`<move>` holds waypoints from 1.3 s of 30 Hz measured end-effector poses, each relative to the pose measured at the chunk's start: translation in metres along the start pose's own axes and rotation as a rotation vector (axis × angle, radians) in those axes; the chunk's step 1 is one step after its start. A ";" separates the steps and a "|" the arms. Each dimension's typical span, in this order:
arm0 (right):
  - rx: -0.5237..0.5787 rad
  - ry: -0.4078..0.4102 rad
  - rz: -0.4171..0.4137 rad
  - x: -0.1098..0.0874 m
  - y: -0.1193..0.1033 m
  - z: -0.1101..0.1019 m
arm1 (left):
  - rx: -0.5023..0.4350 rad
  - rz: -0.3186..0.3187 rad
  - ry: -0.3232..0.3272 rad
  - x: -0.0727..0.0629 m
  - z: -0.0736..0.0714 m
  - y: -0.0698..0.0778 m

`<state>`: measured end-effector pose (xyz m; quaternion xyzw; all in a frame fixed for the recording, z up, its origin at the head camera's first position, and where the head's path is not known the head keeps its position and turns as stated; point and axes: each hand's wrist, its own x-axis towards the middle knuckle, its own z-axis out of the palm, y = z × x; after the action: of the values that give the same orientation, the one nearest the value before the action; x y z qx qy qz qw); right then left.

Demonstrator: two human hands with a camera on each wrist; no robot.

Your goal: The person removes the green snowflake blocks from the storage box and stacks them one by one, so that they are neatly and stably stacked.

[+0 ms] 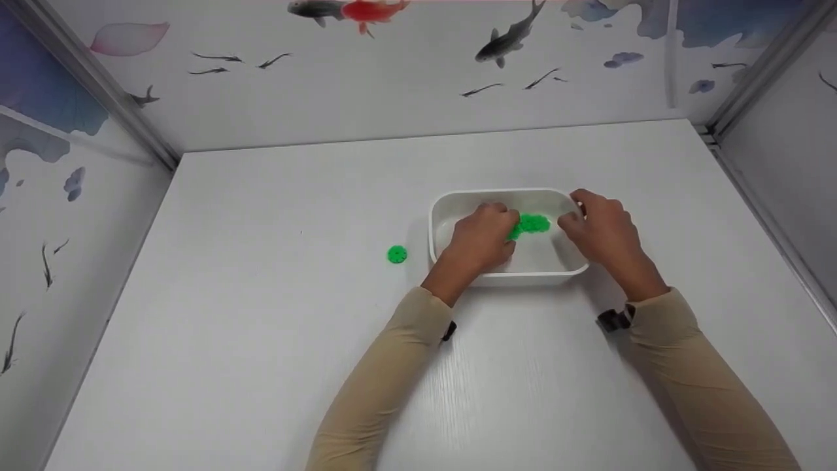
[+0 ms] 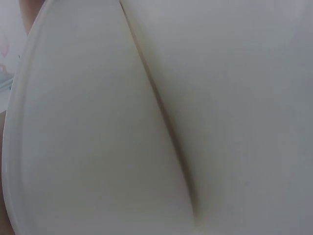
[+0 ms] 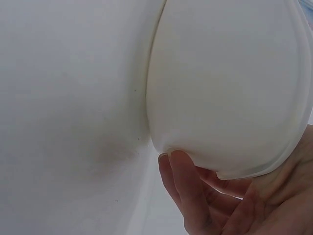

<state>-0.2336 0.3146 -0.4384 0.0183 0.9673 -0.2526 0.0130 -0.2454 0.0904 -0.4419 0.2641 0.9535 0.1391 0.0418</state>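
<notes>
A white plastic tub (image 1: 523, 276) stands on the table, with several green notched discs (image 1: 535, 224) bunched inside it. My left hand (image 1: 480, 237) reaches over the tub's near left side, fingers curled and thumb closed about green discs at the left end of the bunch. That grasp is partly hidden by the hand itself. At the tub's right end my right hand (image 1: 605, 230) grips the wall, thumb inside the rim and fingers outside. The right wrist view has its fingers (image 3: 185, 188) curled under the tub's outer wall. Only the tub's outer wall (image 2: 98, 117) and table fill the left wrist view.
One loose green disc (image 1: 397, 254) lies on the white table (image 1: 261, 314), left of the tub. White panels (image 1: 392, 85) printed with fish enclose the table at the back and sides. A black wrist device (image 1: 614, 319) sits at the right cuff.
</notes>
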 end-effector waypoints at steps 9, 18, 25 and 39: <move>0.010 0.012 -0.018 -0.002 0.001 -0.001 | 0.057 -0.013 0.018 0.009 0.005 0.004; 0.005 -0.012 0.010 -0.002 -0.002 -0.001 | 0.001 -0.039 -0.004 0.003 0.001 0.003; 0.003 -0.009 0.003 -0.002 -0.002 0.000 | -0.012 -0.041 -0.037 -0.002 -0.001 0.004; 0.002 0.005 -0.014 -0.002 -0.001 -0.001 | 0.006 -0.007 0.009 0.000 0.002 0.001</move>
<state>-0.2317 0.3144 -0.4374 0.0119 0.9673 -0.2534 0.0090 -0.2448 0.0920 -0.4433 0.2605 0.9549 0.1373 0.0373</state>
